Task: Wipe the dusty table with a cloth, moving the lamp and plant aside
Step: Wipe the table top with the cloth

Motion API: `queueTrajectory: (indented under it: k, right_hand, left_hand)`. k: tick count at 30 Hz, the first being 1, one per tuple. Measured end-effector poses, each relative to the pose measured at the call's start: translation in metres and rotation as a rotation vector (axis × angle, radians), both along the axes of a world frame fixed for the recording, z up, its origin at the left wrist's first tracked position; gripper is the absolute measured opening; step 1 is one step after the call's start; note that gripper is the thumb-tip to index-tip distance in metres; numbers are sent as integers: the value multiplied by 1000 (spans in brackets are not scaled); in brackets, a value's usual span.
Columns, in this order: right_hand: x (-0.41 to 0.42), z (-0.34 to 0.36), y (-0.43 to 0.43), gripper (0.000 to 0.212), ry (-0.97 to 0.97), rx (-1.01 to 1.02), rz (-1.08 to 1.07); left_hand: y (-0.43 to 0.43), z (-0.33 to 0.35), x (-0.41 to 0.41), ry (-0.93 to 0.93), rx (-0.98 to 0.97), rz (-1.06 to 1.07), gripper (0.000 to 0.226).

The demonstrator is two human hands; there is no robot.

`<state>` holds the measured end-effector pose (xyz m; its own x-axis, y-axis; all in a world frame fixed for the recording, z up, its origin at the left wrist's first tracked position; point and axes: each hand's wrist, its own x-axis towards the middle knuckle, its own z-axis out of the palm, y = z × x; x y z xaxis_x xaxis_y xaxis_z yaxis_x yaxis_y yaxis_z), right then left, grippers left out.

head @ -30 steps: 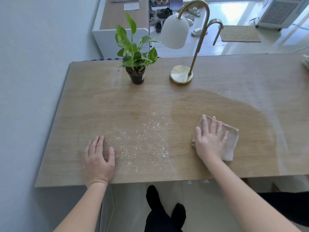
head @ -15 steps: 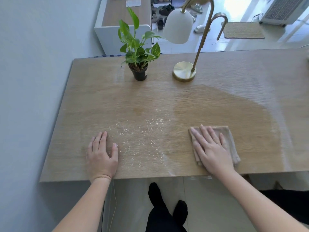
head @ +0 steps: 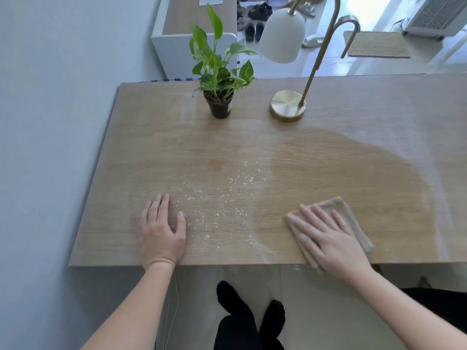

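Observation:
The wooden table (head: 156,152) fills the view, with white dust specks (head: 222,198) scattered near its front middle and a darker wiped patch to the right. My right hand (head: 326,238) presses flat on a folded beige cloth (head: 351,218) at the front edge, fingers straight and pointing up-left. My left hand (head: 161,231) rests flat on the table left of the dust. A green plant in a black pot (head: 220,107) stands at the back. Right of the plant is a brass lamp (head: 288,106) with a white shade.
A grey wall runs along the table's left side. Behind the table are a white cabinet (head: 177,51), shoes on the floor and a woven mat (head: 376,44). My legs in black are below the front edge.
My right hand has slid the cloth toward the front edge and turned its fingers leftward. My left hand has stayed in place.

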<state>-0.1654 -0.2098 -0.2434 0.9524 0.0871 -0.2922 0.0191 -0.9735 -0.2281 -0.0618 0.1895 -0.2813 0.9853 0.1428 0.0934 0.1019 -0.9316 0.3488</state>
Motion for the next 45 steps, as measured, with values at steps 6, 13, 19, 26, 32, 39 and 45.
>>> queueTrajectory:
  k: [6, 13, 19, 26, 32, 39, 45]
  right_hand:
    - [45, -10, 81, 49, -10, 73, -133]
    - [-43, -5, 56, 50, -15, 44, 256]
    - [37, -1, -12, 50, -12, 9, -150]
    - [55, -8, 72, 55, -18, 34, -89]
    - [36, 0, -2, 56, -10, -29, -112]
    - [194, -6, 34, 61, -46, 52, -578]
    - [129, -4, 102, 56, -60, 75, 4]
  left_hand:
    - [0, 0, -2, 1, 5, 7, 68]
    - [0, 0, -2, 1, 10, 4, 66]
    - [0, 0, -2, -4, 5, 5, 66]
    - [-2, 3, -3, -6, -4, 11, 67]
    - [-2, 2, -3, 6, 7, 16, 66]
    - [-1, 1, -1, 15, 2, 21, 66]
    - [0, 0, 0, 25, 11, 16, 65]
